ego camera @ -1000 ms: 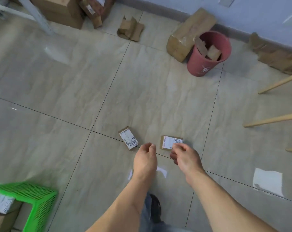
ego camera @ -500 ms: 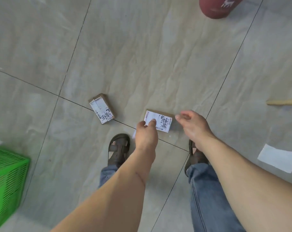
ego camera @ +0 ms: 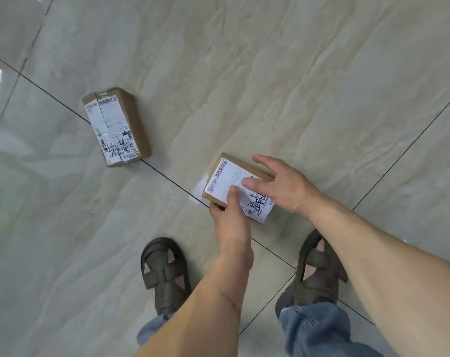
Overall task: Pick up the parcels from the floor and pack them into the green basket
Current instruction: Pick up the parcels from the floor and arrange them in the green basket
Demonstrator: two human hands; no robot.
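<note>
- Cardboard parcel [ego camera: 238, 188] with a white shipping label on top lies on the tiled floor [ego camera: 270, 73] just ahead of my sandals [ego camera: 164, 274], across a dark grout line; it looks small, stiff and light to me, a taped box that should keep its shape under a squeeze; I would not expect it to be fragile, though nothing shows what is inside
- Best hold, as I judge it, is across the short sides with thumb on one edge and fingers on the other; the label is glossy, so bare cardboard edges should slip less
- Left hand [ego camera: 230, 222] pinches the near corner, thumb lying on the label and the other fingers curled under the edge; whether the box has left the tile I cannot tell
- Right hand [ego camera: 283, 185] is spread wide over the far end, fingers straight, fingertips touching the label and the far edge, not yet closed round anything
- Second parcel [ego camera: 115, 126], also brown with a label and tape, lies untouched to the left, well apart from both hands
- Green basket is out of view at this moment
- Against half a second ago: the view has dropped closer and both parcels loom larger; the green basket and red bin have gone from the edges; my right hand, then beside the box, has come over its top; my left has shifted from touching the edge to gripping the corner
</note>
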